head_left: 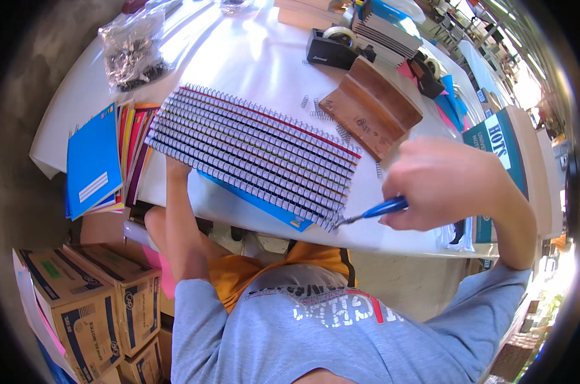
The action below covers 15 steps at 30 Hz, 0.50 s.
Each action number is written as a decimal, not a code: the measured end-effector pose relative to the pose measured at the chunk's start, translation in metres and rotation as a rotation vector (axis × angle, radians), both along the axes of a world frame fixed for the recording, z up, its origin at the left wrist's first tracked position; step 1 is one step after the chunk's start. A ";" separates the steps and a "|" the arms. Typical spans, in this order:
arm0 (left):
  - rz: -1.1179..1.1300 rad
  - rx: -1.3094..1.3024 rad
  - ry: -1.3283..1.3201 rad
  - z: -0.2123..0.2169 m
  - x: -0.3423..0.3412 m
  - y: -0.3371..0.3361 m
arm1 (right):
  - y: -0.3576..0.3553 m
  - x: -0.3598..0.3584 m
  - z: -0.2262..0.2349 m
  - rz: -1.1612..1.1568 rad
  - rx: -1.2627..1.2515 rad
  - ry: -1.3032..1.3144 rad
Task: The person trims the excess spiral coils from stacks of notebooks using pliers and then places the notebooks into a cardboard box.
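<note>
A row of spiral notebooks [258, 150] lies with its wire-bound spines facing up, slanting across the near part of the table. My left hand [177, 169] is against its lower left end, with the fingers hidden behind the notebooks. Closed around blue-handled pliers [385, 208], my right hand [434, 182] is at the lower right end. The metal tip of the pliers meets the wire end of a near spine at that corner. A blue cover [258, 201] shows below the row along the table edge.
Colourful notebooks [95, 160] stand at the left, below a clear bag of dark pieces [133, 54]. A brown wooden trough [373, 105], loose wire coils [322, 112] and a black tape dispenser [331, 48] are beyond. A teal box [495, 147] stands right; cartons [88, 307] sit lower left.
</note>
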State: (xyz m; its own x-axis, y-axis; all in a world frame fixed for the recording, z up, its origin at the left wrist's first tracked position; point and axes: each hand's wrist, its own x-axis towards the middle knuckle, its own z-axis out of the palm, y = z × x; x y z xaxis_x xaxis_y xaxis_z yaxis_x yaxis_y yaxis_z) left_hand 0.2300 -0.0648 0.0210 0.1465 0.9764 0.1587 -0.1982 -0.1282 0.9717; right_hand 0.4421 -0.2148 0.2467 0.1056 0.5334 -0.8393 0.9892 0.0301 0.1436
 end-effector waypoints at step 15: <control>0.366 0.398 0.552 -0.032 -0.051 -0.055 | -0.115 0.021 -0.195 -0.569 1.757 0.266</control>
